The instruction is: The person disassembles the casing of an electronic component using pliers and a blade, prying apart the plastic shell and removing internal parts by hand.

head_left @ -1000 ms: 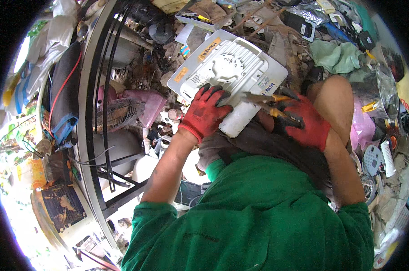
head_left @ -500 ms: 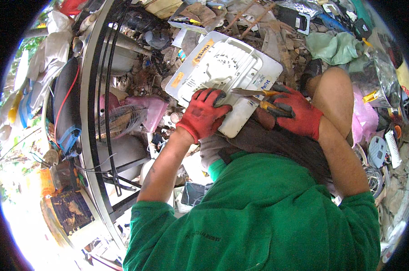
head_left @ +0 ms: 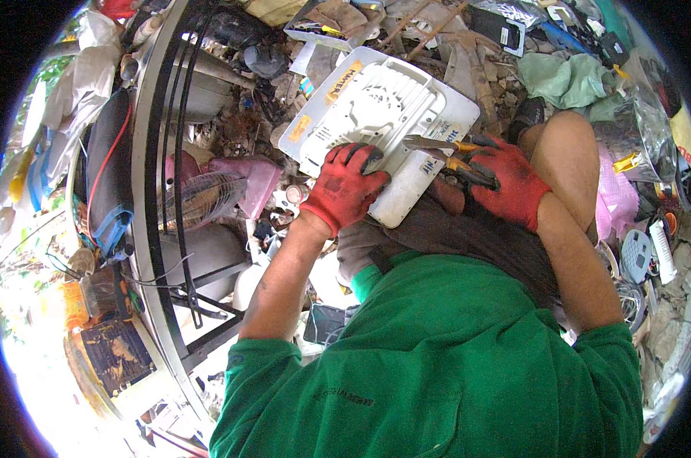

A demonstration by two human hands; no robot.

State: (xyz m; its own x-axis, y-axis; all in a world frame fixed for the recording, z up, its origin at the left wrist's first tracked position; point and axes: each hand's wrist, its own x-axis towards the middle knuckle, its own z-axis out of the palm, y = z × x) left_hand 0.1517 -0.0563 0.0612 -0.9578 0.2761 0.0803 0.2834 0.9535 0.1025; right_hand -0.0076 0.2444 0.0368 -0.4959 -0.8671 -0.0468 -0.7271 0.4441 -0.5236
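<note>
On the lap, at twelve o'clock from the green shirt: flat white ribbed plastic casing (head_left: 380, 126), tilted. Left hand (head_left: 347, 187) in red glove, fingers curled, pressing its near edge. Right hand (head_left: 513, 187) closed around orange-handled pliers (head_left: 444, 153), jaws touching the three o'clock rim. Probably light, stiff, brittle at ribs; best gripped by edges. Scrap heap all round.

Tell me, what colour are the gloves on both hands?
Red, on the left hand and right hand; seen in the head view.
</note>
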